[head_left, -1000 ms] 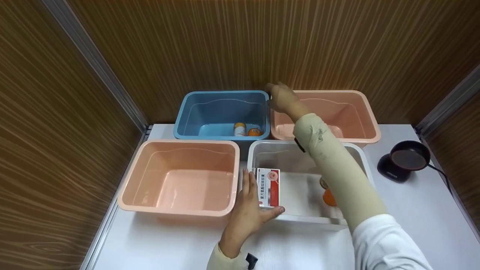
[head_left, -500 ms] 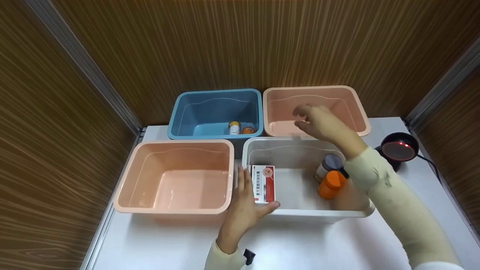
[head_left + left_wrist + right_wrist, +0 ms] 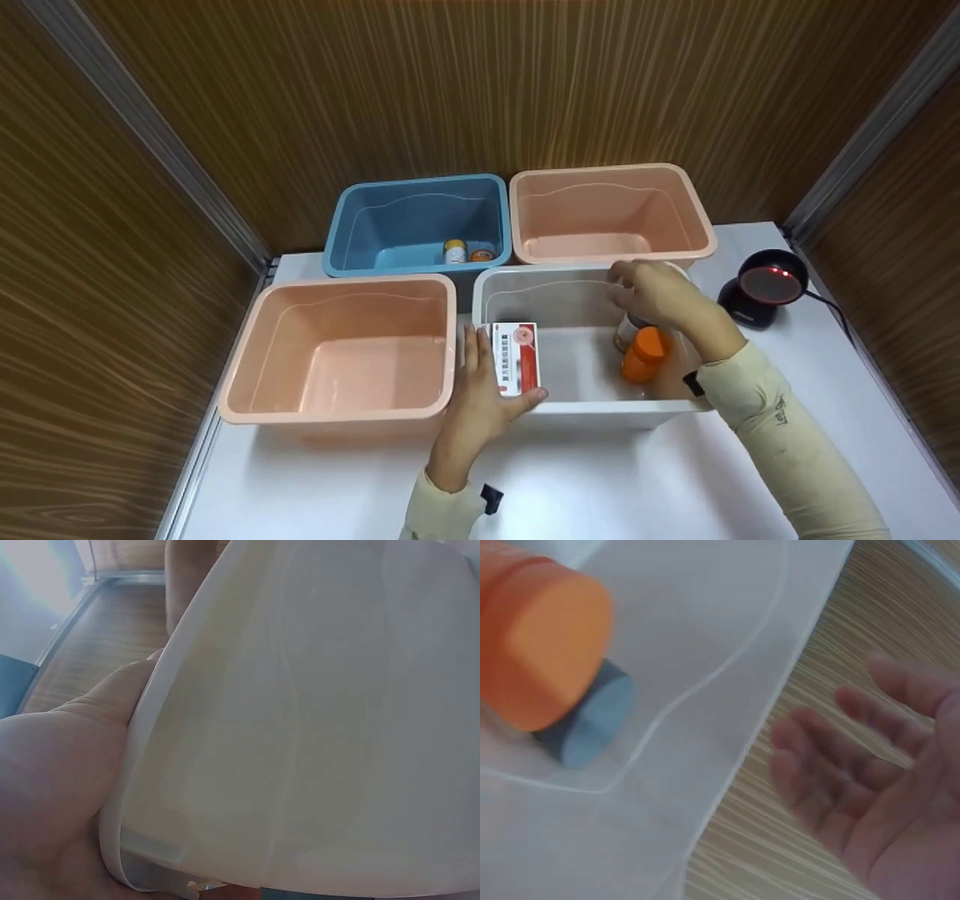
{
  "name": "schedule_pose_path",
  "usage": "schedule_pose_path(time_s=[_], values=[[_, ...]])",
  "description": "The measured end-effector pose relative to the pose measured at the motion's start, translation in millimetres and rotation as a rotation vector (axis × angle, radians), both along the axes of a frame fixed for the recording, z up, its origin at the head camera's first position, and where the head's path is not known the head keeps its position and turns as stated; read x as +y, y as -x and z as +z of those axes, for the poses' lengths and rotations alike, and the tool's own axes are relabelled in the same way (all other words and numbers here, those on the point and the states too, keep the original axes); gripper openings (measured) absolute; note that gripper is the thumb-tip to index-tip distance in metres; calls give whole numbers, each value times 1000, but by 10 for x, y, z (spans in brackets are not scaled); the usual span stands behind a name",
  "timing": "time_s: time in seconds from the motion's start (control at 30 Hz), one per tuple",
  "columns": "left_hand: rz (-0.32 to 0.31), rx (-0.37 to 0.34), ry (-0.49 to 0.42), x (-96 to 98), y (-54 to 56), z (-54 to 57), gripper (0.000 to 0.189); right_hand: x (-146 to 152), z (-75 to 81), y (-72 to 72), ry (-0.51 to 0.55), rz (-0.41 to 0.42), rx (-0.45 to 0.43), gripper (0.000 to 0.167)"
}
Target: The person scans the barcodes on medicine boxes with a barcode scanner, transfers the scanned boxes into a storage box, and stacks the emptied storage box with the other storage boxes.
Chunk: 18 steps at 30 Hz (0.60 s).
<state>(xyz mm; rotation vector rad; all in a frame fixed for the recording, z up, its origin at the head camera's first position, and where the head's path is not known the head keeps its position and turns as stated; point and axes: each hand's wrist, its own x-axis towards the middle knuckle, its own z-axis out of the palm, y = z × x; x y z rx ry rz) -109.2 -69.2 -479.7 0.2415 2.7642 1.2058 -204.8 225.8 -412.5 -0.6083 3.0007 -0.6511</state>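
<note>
My left hand [image 3: 476, 405] rests on the front-left corner of a white bin [image 3: 600, 407], fingers straight and thumb spread along the rim. In the left wrist view that hand [image 3: 60, 780] lies against the bin's rim. A white-and-red medicine box [image 3: 516, 360] is in the bin, just beside it. Above the bin's back right, my right hand [image 3: 660, 300] has loosely bent fingers and holds nothing; the right wrist view shows the palm [image 3: 900, 817] bare. Below it are an orange bottle [image 3: 645, 356] and a bottle with a grey cap [image 3: 600, 724], partly hidden.
A blue bin [image 3: 416, 214] at the back holds a yellow-capped bottle [image 3: 454, 251] and an orange-topped item [image 3: 482, 256]. Pink bins stand at left [image 3: 337, 417] and back right [image 3: 592, 202]. A black scanner-like device [image 3: 772, 283] with red light and cable sits at right.
My right hand has come from between the two back bins, across the back-right pink bin, to above the white bin. The left hand stays at the corner. The device shows red light.
</note>
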Motion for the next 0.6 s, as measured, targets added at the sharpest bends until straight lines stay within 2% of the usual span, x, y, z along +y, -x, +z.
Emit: schedule_pose_path(time_s=[0.2,0.33,0.43,0.6], values=[[-1,15,10,2,30,-4,127,-36,-164,-28,-162,20,-163,33],[-5,12,3,4,17,-20,126,-40,-219,-34,-254,5,-259,29],[-8,15,-3,0,5,-27,126,-33,-242,-43,-307,5,-287,26],[-12,22,3,4,-5,-15,126,-48,-262,-80,-400,49,-267,25]])
